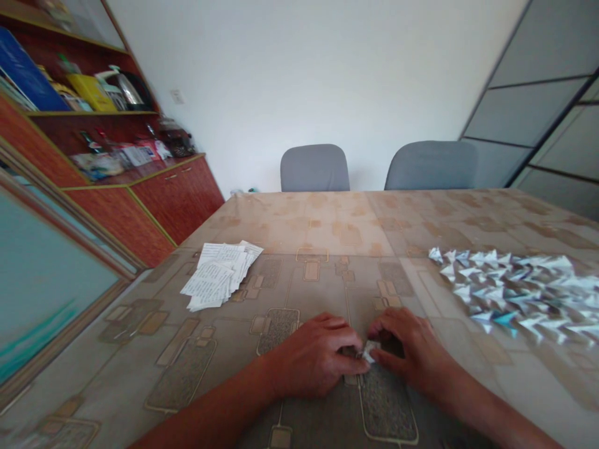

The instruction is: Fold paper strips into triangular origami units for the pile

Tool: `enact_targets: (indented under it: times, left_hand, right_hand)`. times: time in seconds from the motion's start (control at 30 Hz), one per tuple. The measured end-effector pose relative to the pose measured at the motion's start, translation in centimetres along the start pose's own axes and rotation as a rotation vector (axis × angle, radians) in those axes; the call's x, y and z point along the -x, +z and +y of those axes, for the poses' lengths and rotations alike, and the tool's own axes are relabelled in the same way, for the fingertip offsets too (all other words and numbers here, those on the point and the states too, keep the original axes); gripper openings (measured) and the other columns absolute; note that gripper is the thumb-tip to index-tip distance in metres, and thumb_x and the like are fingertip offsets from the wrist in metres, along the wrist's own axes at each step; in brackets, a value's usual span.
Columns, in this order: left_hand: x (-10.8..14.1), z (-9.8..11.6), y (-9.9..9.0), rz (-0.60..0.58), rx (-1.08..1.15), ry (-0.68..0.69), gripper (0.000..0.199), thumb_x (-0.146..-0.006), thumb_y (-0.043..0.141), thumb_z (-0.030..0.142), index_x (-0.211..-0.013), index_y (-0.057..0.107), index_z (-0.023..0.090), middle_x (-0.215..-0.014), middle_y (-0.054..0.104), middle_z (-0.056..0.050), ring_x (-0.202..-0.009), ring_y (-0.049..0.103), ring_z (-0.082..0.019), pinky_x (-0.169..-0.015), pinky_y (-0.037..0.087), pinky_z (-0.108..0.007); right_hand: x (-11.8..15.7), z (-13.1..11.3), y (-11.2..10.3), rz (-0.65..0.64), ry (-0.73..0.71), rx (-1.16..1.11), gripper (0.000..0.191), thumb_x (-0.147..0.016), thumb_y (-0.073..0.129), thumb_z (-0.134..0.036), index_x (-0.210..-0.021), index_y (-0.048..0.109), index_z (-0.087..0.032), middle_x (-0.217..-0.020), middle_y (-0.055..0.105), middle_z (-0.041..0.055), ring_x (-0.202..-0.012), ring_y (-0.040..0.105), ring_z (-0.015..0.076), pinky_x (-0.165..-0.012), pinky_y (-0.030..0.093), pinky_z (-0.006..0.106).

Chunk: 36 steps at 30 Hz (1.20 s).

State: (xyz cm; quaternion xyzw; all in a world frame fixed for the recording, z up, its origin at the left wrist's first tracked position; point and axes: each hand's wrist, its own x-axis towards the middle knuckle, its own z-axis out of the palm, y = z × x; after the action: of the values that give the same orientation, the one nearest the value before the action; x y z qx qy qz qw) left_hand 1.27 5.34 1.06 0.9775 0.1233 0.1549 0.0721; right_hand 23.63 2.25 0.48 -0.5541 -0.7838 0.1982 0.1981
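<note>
A small folded piece of white paper (371,352) is pinched between my two hands, just over the patterned tablecloth. My left hand (322,355) closes thumb and fingers on its left side. From the right, my right hand (408,346) grips it the same way, fingertips close to those of the left. Part of the paper is hidden by the fingers. To the left lies a loose stack of printed paper slips (219,274). Several rows of small folded paper pieces (510,290) stand on the right side of the table, mostly white with one bluish.
The table (327,218) has a brown patterned cover. Two grey chairs (314,167) stand behind its far edge. A reddish wooden cabinet (178,193) with a kettle (128,87), bottles and packages is at the left. Grey panelled doors (538,81) are at the right.
</note>
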Motion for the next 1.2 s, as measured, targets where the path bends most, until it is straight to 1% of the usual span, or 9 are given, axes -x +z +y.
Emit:
enact_targets:
  times: [0.1, 0.2, 0.27, 0.37, 0.5, 0.77, 0.9, 1.03, 1.2]
  left_hand:
    - [0.2, -0.1, 0.0, 0.019, 0.036, -0.02, 0.022, -0.09, 0.052, 0.016, -0.103, 0.067, 0.023, -0.095, 0.067, -0.003, -0.086, 0.057, -0.017, -0.077, 0.04, -0.032]
    - [0.2, -0.1, 0.0, 0.076, 0.157, -0.063, 0.022, -0.094, 0.048, 0.019, -0.105, 0.067, 0.02, -0.096, 0.069, -0.005, -0.088, 0.059, -0.018, -0.081, 0.041, -0.032]
    - [0.1, 0.0, 0.1, 0.157, 0.279, -0.19, 0.022, -0.095, 0.049, 0.024, -0.106, 0.067, 0.018, -0.095, 0.069, -0.006, -0.088, 0.06, -0.017, -0.081, 0.042, -0.03]
    - [-0.3, 0.4, 0.4, 0.331, 0.515, -0.507, 0.026, -0.085, 0.065, 0.028, -0.108, 0.068, 0.016, -0.093, 0.07, -0.006, -0.084, 0.062, -0.017, -0.076, 0.045, -0.027]
    - [-0.9, 1.0, 0.9, 0.426, 0.818, -0.737, 0.019, -0.08, 0.066, 0.029, -0.087, 0.073, 0.012, -0.074, 0.069, -0.004, -0.067, 0.06, -0.014, -0.063, 0.043, -0.023]
    - [-1.2, 1.8, 0.1, 0.465, 1.004, -0.786, 0.017, -0.077, 0.061, 0.025, -0.067, 0.065, 0.012, -0.057, 0.052, 0.003, -0.057, 0.046, -0.01, -0.054, 0.032, -0.021]
    - [-1.3, 2.2, 0.2, 0.468, 1.049, -0.802, 0.017, -0.078, 0.061, 0.026, -0.068, 0.064, 0.012, -0.058, 0.05, 0.003, -0.057, 0.045, -0.01, -0.055, 0.032, -0.021]
    - [-1.5, 2.0, 0.4, 0.486, 1.204, -0.802, 0.019, -0.076, 0.066, 0.031, -0.077, 0.065, 0.012, -0.065, 0.057, 0.001, -0.06, 0.051, -0.011, -0.058, 0.037, -0.022]
    - [-1.6, 1.3, -0.4, 0.467, 1.324, -0.867, 0.022, -0.07, 0.069, 0.034, -0.07, 0.062, 0.012, -0.062, 0.06, 0.0, -0.057, 0.055, -0.011, -0.058, 0.04, -0.023]
  right_hand:
    - [0.1, -0.5, 0.2, 0.011, 0.007, 0.06, 0.015, -0.066, 0.069, -0.009, -0.076, 0.064, -0.02, -0.077, 0.063, 0.0032, -0.079, 0.056, 0.0248, -0.07, 0.036, 0.036]
    - [0.2, -0.6, 0.0, 0.015, -0.01, -0.044, 0.011, -0.072, 0.063, -0.009, -0.071, 0.06, -0.02, -0.073, 0.061, 0.0021, -0.074, 0.056, 0.0214, -0.067, 0.038, 0.033]
    - [0.3, -0.5, -0.1, 0.029, 0.005, -0.165, 0.008, -0.079, 0.059, -0.016, -0.071, 0.058, -0.02, -0.07, 0.059, 0.0012, -0.068, 0.055, 0.0187, -0.062, 0.039, 0.03]
    - [0.5, -0.4, 0.0, 0.072, 0.033, -0.349, 0.014, -0.086, 0.055, -0.028, -0.074, 0.056, -0.021, -0.069, 0.056, -0.0002, -0.063, 0.053, 0.0162, -0.056, 0.04, 0.026]
    - [0.6, -1.0, 0.3, 0.161, 0.004, -0.432, 0.016, -0.086, 0.057, -0.031, -0.073, 0.053, -0.022, -0.069, 0.055, -0.0018, -0.065, 0.053, 0.0153, -0.058, 0.042, 0.024]
    - [0.7, -2.4, 0.5, 0.116, 0.012, -0.603, 0.013, -0.089, 0.052, -0.033, -0.082, 0.051, -0.022, -0.073, 0.053, -0.0017, -0.07, 0.054, 0.016, -0.062, 0.045, 0.025]
    - [0.9, -2.8, 0.5, 0.104, 0.035, -0.682, 0.014, -0.091, 0.052, -0.034, -0.082, 0.049, -0.023, -0.072, 0.052, -0.0024, -0.068, 0.053, 0.0153, -0.061, 0.045, 0.024]
    - [1.0, -3.0, 0.1, 0.189, 0.001, -0.617, 0.014, -0.089, 0.054, -0.031, -0.079, 0.05, -0.023, -0.071, 0.052, -0.0027, -0.068, 0.054, 0.0156, -0.061, 0.046, 0.023]
    - [1.0, -2.5, -1.2, 0.156, -0.176, -0.424, 0.014, -0.095, 0.044, -0.018, -0.087, 0.055, -0.024, -0.075, 0.059, -0.0018, -0.068, 0.059, 0.0142, -0.061, 0.047, 0.022]
